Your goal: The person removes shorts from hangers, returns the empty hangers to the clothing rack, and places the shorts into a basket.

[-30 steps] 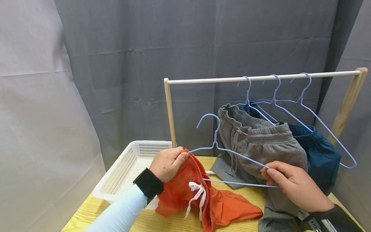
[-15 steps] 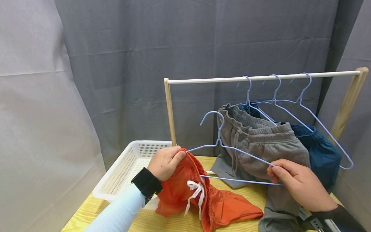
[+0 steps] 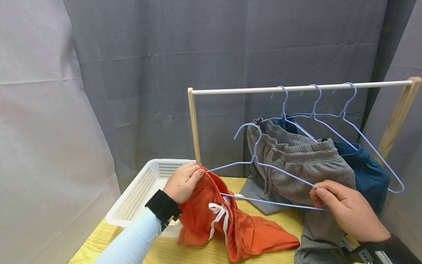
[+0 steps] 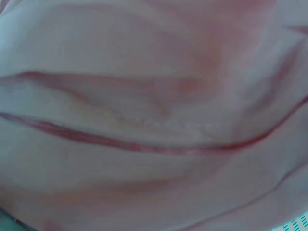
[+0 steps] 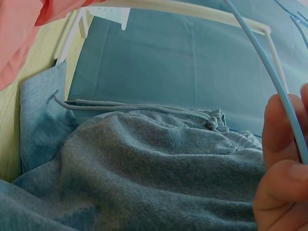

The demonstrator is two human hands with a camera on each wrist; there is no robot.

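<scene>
The left wrist view shows only blurred pinkish-orange cloth filling the frame, so nothing of that grip can be read from it; the right wrist view catches just the edge of two fingers (image 5: 281, 159) against the thin blue wire, with grey fabric behind. From the head view, the left hand (image 3: 182, 182) has its fingers curled round the waistband of the orange shorts (image 3: 230, 227), which bunch on the wooden counter (image 3: 184, 253) just in front of the white basket (image 3: 138, 194); the far end of the light-blue hanger (image 3: 263, 172) disappears into that waistband. The right hand (image 3: 346, 211) pinches the hanger's other corner, in front of the grey sweatpants (image 3: 296, 168) hanging from the rail (image 3: 296, 88). The dark blue garment (image 3: 369, 172) is largely covered by the grey one. Since a second ago the hanger's hook has risen and shifted right, and the right hand has drifted right with it.
</scene>
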